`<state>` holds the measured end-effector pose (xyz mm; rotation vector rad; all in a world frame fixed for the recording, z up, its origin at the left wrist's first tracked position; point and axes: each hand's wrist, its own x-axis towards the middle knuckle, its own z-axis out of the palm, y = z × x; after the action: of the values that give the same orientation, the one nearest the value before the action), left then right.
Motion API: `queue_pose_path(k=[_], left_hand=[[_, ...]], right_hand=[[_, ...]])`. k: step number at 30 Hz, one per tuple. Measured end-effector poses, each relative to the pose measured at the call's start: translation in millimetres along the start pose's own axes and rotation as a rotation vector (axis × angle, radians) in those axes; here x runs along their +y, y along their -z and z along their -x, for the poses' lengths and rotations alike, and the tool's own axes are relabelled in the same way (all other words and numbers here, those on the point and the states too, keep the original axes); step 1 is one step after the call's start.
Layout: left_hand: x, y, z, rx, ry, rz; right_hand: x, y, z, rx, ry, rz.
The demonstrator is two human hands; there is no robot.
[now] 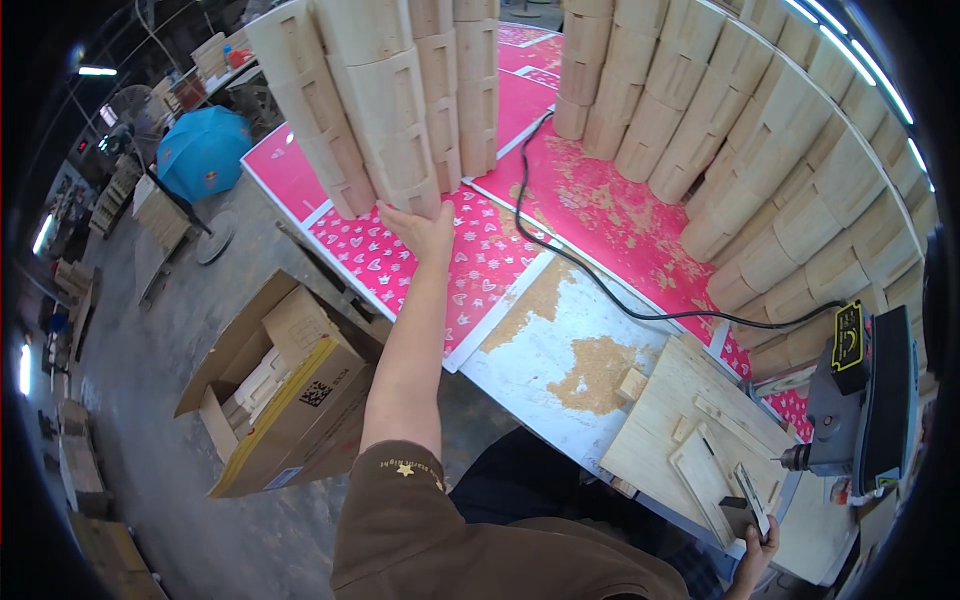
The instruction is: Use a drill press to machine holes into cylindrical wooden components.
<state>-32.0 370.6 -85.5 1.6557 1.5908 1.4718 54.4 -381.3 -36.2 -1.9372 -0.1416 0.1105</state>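
The left hand [420, 230] is cupping the foot of a wooden stack [392, 120] on the pink table [490, 285], its curl partial, firmness unclear — level pressure should be sparing the column a topple — while the right hand [757, 558] is clasping a metal lever [752, 497].

An open, bright blue umbrella [203, 150] shows in the upper left of the frame. Just beside it, a dark pole [175, 198] slants up from a round grey base [221, 244], near what may be a fan [130, 105], too dim to be sure. At lower left, an open cardboard box [320, 430] bears a yellow band; grey floor [150, 370] spreads beyond. Strip lights [848, 57] glow at upper right.
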Motion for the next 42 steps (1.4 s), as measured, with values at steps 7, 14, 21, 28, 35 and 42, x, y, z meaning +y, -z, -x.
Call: queue_pose_path(k=[7,14,21,28,35,42], left_hand=[[-24,44,-68,0.145,0.019,0.128],[-42,18,-112,0.220,-0.085,0.018],[-48,36,-141,-0.028,-0.174,0.515],[-51,48,-158,-0.064,-0.221,0.404],[-34,57,-160,-0.108,-0.115,0.305],[-49,63,-167,-0.065,-0.157,0.332]], right_hand=[[-64,-22,12,0.017,-0.145,0.324],[-68,-24,15,0.030,-0.193,0.433],[-72,-20,19,-0.019,-0.188,0.333],[-66,-17,14,-0.031,-0.192,0.366],[-80,-27,17,-0.043,-0.203,0.338],[-87,-32,22,-0.021,-0.190,0.391]])
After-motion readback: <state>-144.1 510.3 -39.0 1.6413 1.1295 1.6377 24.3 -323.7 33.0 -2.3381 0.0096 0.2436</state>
